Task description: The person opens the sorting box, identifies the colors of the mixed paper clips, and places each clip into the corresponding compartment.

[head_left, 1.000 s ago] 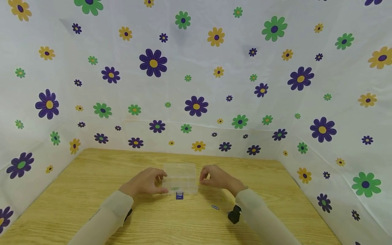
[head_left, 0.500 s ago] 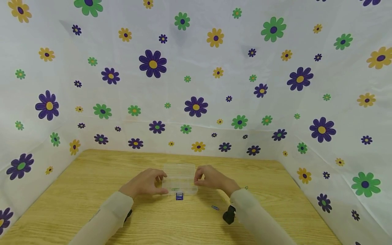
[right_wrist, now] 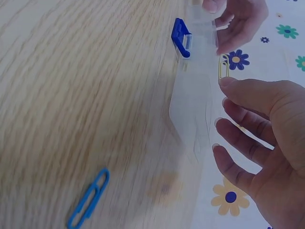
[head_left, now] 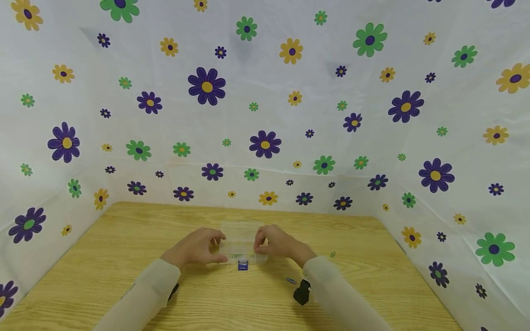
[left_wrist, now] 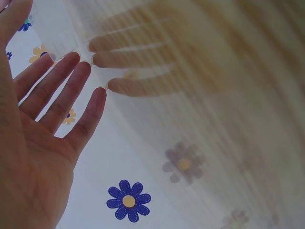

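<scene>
A clear plastic compartment box point(head_left: 237, 246) lies open on the table, its lid tipped back and a blue latch point(head_left: 243, 265) at the front. Its left end is held by my left hand point(head_left: 198, 246), thumb at the front corner and fingers farther back along the side. My right hand point(head_left: 278, 241) is over the right part of the box. In the right wrist view it pinches a yellow paper clip point(right_wrist: 223, 67) between thumb and index finger, the other fingers spread loosely. One green paper clip point(head_left: 237, 255) lies inside a front compartment.
On the wooden table point(head_left: 136, 257), a blue paper clip point(head_left: 291, 281) lies right of the box, nearer the front. Farther right is another green paper clip point(head_left: 333, 254). A white flower-patterned sheet point(head_left: 265, 115) encloses the table's back and sides.
My right hand has moved left with the yellow paper clip, from beside the box to over its right compartments. The left hand keeps its place on the box.
</scene>
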Demonstrator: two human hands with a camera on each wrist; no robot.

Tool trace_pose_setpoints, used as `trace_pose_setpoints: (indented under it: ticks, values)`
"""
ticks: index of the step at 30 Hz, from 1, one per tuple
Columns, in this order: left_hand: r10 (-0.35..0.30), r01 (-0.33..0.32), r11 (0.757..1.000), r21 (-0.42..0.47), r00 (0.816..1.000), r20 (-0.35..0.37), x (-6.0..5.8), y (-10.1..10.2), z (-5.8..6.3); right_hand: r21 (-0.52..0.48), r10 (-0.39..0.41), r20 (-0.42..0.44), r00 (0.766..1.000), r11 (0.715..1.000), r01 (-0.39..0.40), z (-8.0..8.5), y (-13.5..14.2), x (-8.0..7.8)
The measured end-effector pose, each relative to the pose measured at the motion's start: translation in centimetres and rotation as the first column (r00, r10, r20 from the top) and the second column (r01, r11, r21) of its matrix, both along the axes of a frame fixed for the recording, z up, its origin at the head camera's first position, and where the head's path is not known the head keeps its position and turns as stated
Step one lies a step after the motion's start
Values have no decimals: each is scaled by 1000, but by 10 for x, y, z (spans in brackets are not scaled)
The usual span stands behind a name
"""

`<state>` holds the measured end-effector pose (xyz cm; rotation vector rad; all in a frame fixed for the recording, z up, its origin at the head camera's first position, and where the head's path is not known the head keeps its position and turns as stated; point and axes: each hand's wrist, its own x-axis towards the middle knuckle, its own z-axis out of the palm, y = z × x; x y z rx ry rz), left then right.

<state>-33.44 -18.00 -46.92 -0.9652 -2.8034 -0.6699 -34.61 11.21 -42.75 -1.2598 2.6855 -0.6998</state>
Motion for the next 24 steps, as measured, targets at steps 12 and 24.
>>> trace_pose_setpoints:
  ticks: [12, 24]
  values:
    - [8, -8, 1000, -3, 1000, 18, -1, 0, 1, 26, -27, 36, 999, 999, 26, -3, -9, 0]
    - [-2, 2, 1000, -1, 1000, 7, -1, 0, 0, -4, -20, 42, 999, 1000, 20, -2, -5, 2]
